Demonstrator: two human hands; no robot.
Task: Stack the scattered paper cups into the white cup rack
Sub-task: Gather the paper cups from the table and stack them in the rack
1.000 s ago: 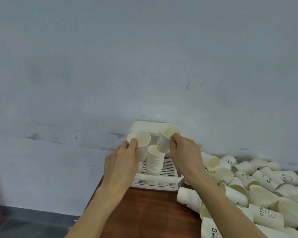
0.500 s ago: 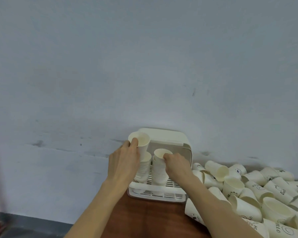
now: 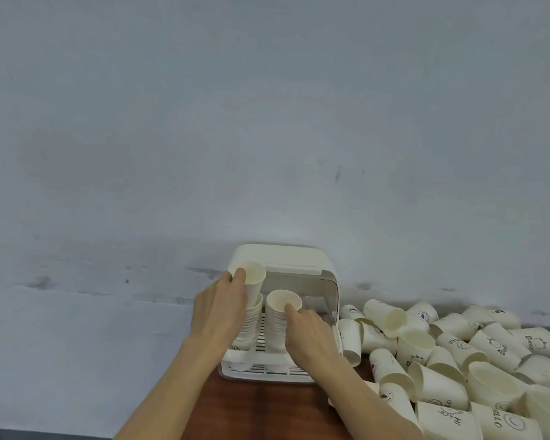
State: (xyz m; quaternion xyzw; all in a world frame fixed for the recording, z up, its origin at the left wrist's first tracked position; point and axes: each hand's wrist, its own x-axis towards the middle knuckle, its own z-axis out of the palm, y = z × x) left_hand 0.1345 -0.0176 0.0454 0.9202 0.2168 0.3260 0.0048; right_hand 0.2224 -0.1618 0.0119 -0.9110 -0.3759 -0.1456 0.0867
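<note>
White plastic forms the cup rack (image 3: 299, 258), which sits at the back left corner of the brown wooden table (image 3: 267, 408), against the pale wall (image 3: 267, 122). Its near rim lies close to the table's left edge, with bare wood in front of it. Two cup stacks stand side by side inside. The left hand (image 3: 218, 315) grips a paper cup (image 3: 251, 279), tilted and partly seated in the left stack (image 3: 251, 322). The right hand (image 3: 308, 331) rests fingertips on the rim of the right stack (image 3: 278, 315), fingers curled against its side. Scattered paper cups (image 3: 458, 360) crowd the table just right of the rack, leaving little room there. Half a second ago the right hand's cup stood higher; now it is seated in the stack, and the left cup sits lower.
</note>
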